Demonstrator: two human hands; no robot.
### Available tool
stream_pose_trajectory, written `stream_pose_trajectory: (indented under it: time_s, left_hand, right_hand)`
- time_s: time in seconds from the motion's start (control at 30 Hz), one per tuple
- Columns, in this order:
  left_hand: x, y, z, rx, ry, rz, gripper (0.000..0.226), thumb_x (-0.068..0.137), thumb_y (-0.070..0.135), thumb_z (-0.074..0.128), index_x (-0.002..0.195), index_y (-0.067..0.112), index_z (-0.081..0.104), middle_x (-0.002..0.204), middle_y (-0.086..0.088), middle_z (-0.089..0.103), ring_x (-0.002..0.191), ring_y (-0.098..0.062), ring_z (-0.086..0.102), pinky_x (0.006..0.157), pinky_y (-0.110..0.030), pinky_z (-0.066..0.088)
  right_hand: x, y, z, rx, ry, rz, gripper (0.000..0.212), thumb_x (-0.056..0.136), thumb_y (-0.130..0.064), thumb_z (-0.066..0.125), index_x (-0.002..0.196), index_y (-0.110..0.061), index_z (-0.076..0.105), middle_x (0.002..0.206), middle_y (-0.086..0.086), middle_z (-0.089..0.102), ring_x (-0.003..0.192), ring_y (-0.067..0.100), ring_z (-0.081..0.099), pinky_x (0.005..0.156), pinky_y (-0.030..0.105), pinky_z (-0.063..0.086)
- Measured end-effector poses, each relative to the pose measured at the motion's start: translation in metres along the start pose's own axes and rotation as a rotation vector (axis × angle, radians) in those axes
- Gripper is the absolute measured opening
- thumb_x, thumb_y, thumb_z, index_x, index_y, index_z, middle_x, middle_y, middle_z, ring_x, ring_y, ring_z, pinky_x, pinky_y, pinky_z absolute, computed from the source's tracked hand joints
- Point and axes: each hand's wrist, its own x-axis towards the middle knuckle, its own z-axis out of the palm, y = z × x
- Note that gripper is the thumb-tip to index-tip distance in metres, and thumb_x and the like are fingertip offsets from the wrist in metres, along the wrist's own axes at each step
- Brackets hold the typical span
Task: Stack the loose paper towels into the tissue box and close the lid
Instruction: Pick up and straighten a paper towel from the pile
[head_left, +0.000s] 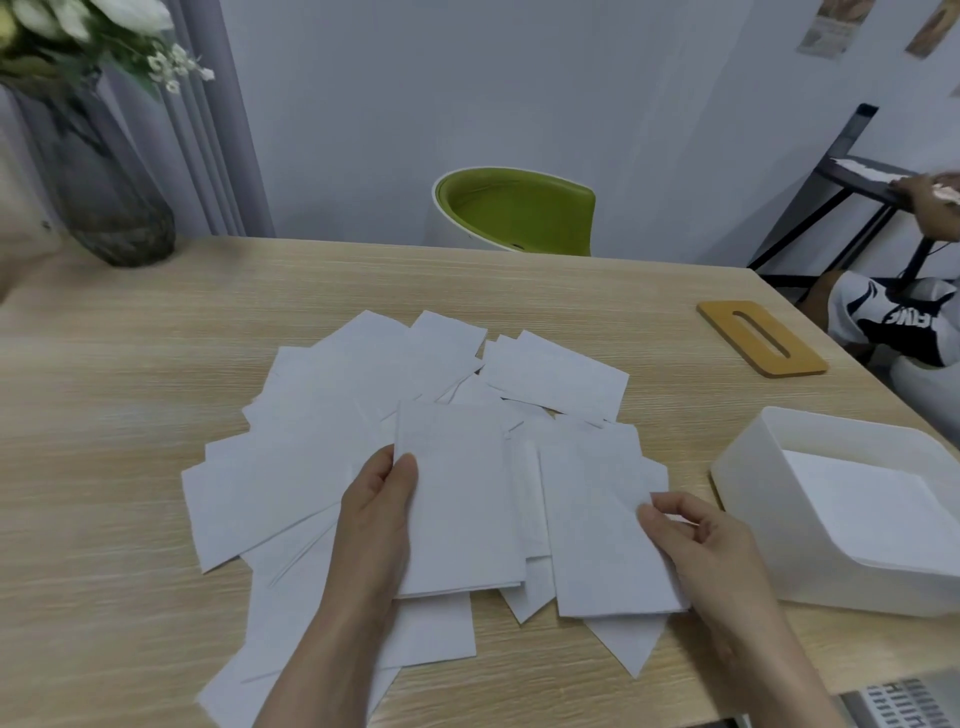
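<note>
On the pale wooden counter lie scattered white paper towels; the left hand grips a small stack, the right hand pinches another (beside the open white plastic tissue box), slotted wooden lid apart.

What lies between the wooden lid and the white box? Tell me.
Only bare table separates the wooden lid from the white tissue box, per the head view.
</note>
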Motion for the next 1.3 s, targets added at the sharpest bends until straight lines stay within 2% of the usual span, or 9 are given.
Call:
stream_pose_trajectory:
  time_s: [0.07, 0.17, 0.3, 0.57, 0.7, 0.87, 0.93, 1.07, 1.3]
  left_hand:
    - [-0.001, 0.002, 0.001, -0.006, 0.002, -0.006, 0.041, 0.101, 0.021, 0.047, 0.080, 0.044, 0.073, 0.087, 0.015, 0.075, 0.079, -0.001, 0.070, 0.061, -0.016, 0.050]
    - [0.000, 0.000, 0.001, -0.002, 0.013, -0.013, 0.035, 0.101, 0.022, 0.047, 0.084, 0.036, 0.074, 0.092, 0.010, 0.076, 0.085, -0.006, 0.071, 0.070, -0.026, 0.049]
    - [0.001, 0.000, 0.000, -0.007, 0.014, -0.020, 0.036, 0.101, 0.021, 0.048, 0.081, 0.036, 0.074, 0.091, 0.011, 0.076, 0.083, -0.003, 0.070, 0.067, -0.020, 0.051]
    - [0.000, 0.000, -0.001, 0.051, 0.001, -0.028, 0.030, 0.101, 0.022, 0.046, 0.087, 0.030, 0.072, 0.093, 0.002, 0.075, 0.091, -0.020, 0.070, 0.083, -0.039, 0.052]
    - [0.001, 0.000, -0.001, 0.052, 0.004, -0.028, 0.026, 0.100, 0.023, 0.048, 0.087, 0.023, 0.071, 0.092, -0.003, 0.075, 0.088, -0.020, 0.070, 0.078, -0.035, 0.051]
    - [0.000, 0.001, 0.000, 0.047, 0.022, -0.033, 0.028, 0.101, 0.028, 0.048, 0.085, 0.028, 0.072, 0.090, 0.004, 0.075, 0.085, -0.012, 0.070, 0.076, -0.031, 0.051]
    - [0.000, 0.000, 0.001, 0.032, 0.038, -0.043, 0.027, 0.101, 0.031, 0.046, 0.094, 0.027, 0.072, 0.097, 0.010, 0.074, 0.090, -0.006, 0.068, 0.080, -0.027, 0.048]
    - [0.000, -0.002, 0.001, 0.012, 0.082, -0.086, 0.040, 0.100, 0.041, 0.045, 0.134, 0.022, 0.056, 0.132, 0.012, 0.057, 0.122, -0.007, 0.052, 0.105, -0.028, 0.038]
    - [-0.001, 0.001, 0.001, 0.027, 0.069, -0.099, 0.044, 0.100, 0.042, 0.043, 0.135, 0.018, 0.056, 0.137, 0.005, 0.057, 0.126, -0.012, 0.052, 0.113, -0.041, 0.037]
  right_hand:
    - [0.001, 0.002, 0.001, -0.016, 0.010, -0.009, 0.009, 0.090, -0.010, 0.063, 0.083, -0.011, 0.068, 0.060, 0.004, 0.070, 0.049, 0.009, 0.059, 0.055, 0.028, 0.040]
    - [0.001, 0.000, 0.004, 0.023, 0.019, -0.032, 0.009, 0.090, -0.014, 0.064, 0.082, -0.014, 0.068, 0.065, 0.004, 0.072, 0.053, 0.010, 0.062, 0.059, 0.030, 0.043]
    - [-0.004, -0.010, 0.016, 0.211, -0.029, -0.016, 0.009, 0.087, -0.015, 0.066, 0.079, -0.016, 0.069, 0.076, 0.012, 0.074, 0.063, 0.021, 0.066, 0.066, 0.034, 0.046]
    - [-0.019, -0.021, 0.065, 0.237, -0.207, -0.006, 0.005, 0.088, -0.016, 0.064, 0.087, -0.013, 0.068, 0.077, 0.010, 0.075, 0.066, 0.018, 0.071, 0.057, 0.028, 0.053]
    - [-0.020, -0.019, 0.081, 0.185, -0.215, -0.028, 0.006, 0.090, -0.016, 0.064, 0.086, -0.014, 0.068, 0.074, 0.008, 0.075, 0.066, 0.016, 0.070, 0.066, 0.031, 0.050]
    - [-0.021, -0.017, 0.086, 0.154, -0.202, -0.034, 0.005, 0.090, -0.018, 0.064, 0.089, -0.015, 0.068, 0.073, 0.005, 0.075, 0.067, 0.015, 0.071, 0.062, 0.028, 0.049]
    - [-0.022, -0.018, 0.087, 0.159, -0.195, -0.035, 0.006, 0.090, -0.019, 0.064, 0.089, -0.015, 0.068, 0.072, 0.004, 0.075, 0.065, 0.013, 0.070, 0.058, 0.023, 0.049]
    - [-0.024, -0.020, 0.090, 0.177, -0.184, -0.039, 0.006, 0.091, -0.018, 0.063, 0.089, -0.014, 0.068, 0.069, 0.003, 0.074, 0.060, 0.009, 0.069, 0.051, 0.014, 0.048]
    - [-0.026, -0.020, 0.094, 0.145, -0.175, -0.073, 0.007, 0.091, -0.020, 0.063, 0.087, -0.015, 0.067, 0.067, 0.003, 0.073, 0.062, 0.009, 0.068, 0.055, 0.018, 0.049]
